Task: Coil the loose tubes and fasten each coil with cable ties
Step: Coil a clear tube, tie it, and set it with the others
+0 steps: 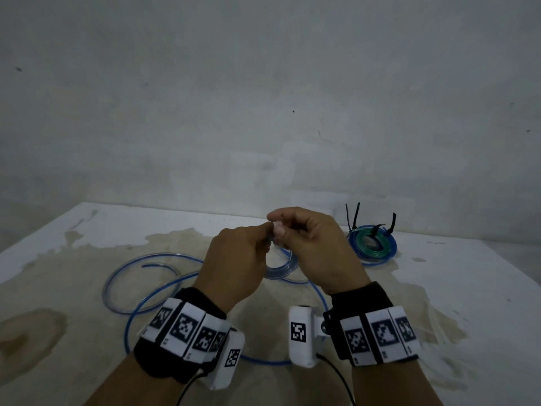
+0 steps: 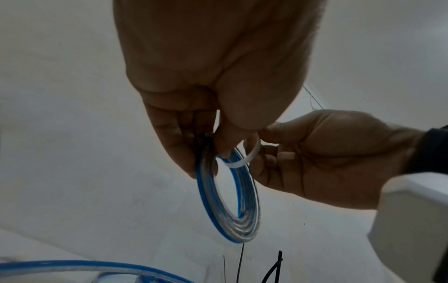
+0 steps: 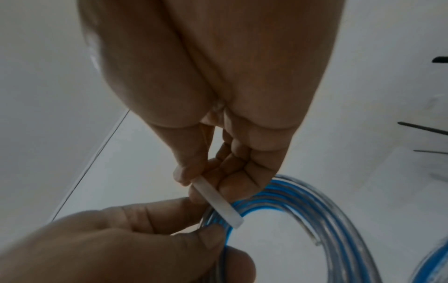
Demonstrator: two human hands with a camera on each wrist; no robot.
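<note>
Head view: both hands point(image 1: 281, 253) pinch tube coil point(image 1: 282, 266) between them.

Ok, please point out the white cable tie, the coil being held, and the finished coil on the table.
white cable tie point(image 3: 219, 204), right wrist view, middle of strap.
held coil point(image 2: 238, 232), left wrist view, bottom of loop.
finished coil point(image 1: 390, 244), head view, right rim.
</note>
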